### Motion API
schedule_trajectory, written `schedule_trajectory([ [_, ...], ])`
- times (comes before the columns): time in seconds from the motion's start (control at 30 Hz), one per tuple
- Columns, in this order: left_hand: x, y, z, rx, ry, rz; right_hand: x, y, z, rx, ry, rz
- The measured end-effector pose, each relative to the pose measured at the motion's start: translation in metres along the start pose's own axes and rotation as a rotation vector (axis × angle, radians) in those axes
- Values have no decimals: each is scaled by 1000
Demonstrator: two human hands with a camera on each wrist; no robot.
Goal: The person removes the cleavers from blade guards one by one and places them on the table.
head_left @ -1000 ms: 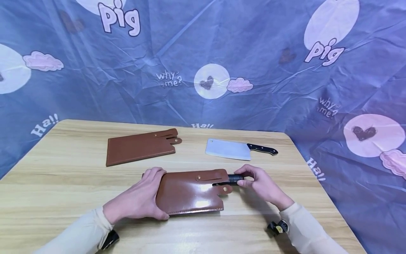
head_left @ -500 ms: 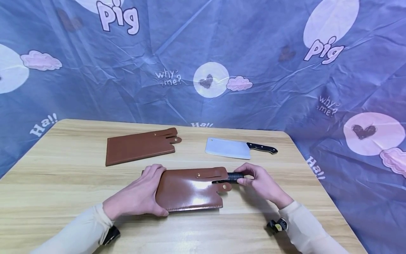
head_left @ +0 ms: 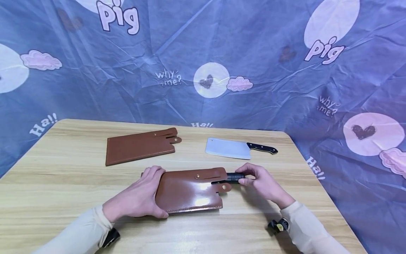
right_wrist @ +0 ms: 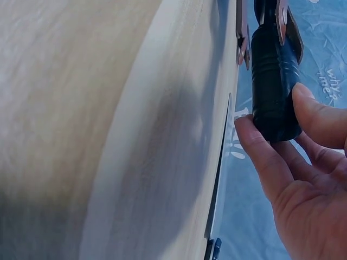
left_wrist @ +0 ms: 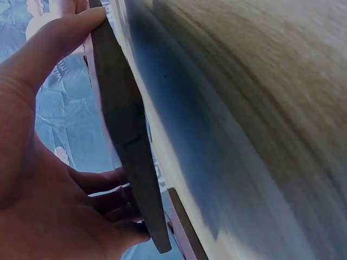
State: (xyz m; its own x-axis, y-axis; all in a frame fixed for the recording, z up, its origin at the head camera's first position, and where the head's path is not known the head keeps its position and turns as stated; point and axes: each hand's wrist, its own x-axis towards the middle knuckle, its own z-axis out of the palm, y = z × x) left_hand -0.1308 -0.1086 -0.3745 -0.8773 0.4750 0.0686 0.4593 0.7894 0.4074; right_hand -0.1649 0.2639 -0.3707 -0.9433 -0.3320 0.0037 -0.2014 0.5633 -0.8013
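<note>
A brown leather knife sheath [head_left: 187, 190] is held just over the table's near middle. My left hand [head_left: 139, 197] grips its closed end, thumb along the near edge and fingers over the far edge. From the sheath's open right end sticks the ribbed black handle of a knife [head_left: 234, 177], its blade hidden inside. My right hand [head_left: 261, 183] pinches the handle's end between thumb and fingers. In the right wrist view the fingertips touch the butt of the black handle [right_wrist: 274, 86]. The sheath's snap strap [head_left: 224, 187] hangs unfastened below the handle.
Farther back on the wooden table [head_left: 63, 183] lies a second brown sheath [head_left: 139, 146], flat, at the left. A cleaver [head_left: 228, 148] with a riveted black handle lies to its right, its handle pointing right. A blue printed cloth [head_left: 177, 46] hangs behind the table.
The right hand and the knife handle have shifted very slightly to the right, and a little more handle shows outside the sheath. The left hand keeps its grip; the second sheath and cleaver stay put.
</note>
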Motion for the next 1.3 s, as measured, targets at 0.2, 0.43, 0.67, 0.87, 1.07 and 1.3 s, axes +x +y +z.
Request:
schedule_trajectory([
  [0.2, 1, -2, 3, 16, 2, 27, -1, 2, -3, 5, -6, 12],
  [0.43, 2, -3, 3, 5, 5, 39, -2, 2, -4, 10, -11, 12],
  [0.67, 1, -4, 3, -6, 17, 44, -3, 3, -5, 75, -14, 35],
  [0.87, 0, -5, 2, 5, 26, 59, -4, 5, -6, 87, -32, 23],
  [1.07, -1, -8, 1, 2, 40, 63, -3, 8, -7, 112, -30, 24],
  [1.3, -2, -11, 1, -6, 34, 79, -4, 9, -5, 110, -34, 34],
])
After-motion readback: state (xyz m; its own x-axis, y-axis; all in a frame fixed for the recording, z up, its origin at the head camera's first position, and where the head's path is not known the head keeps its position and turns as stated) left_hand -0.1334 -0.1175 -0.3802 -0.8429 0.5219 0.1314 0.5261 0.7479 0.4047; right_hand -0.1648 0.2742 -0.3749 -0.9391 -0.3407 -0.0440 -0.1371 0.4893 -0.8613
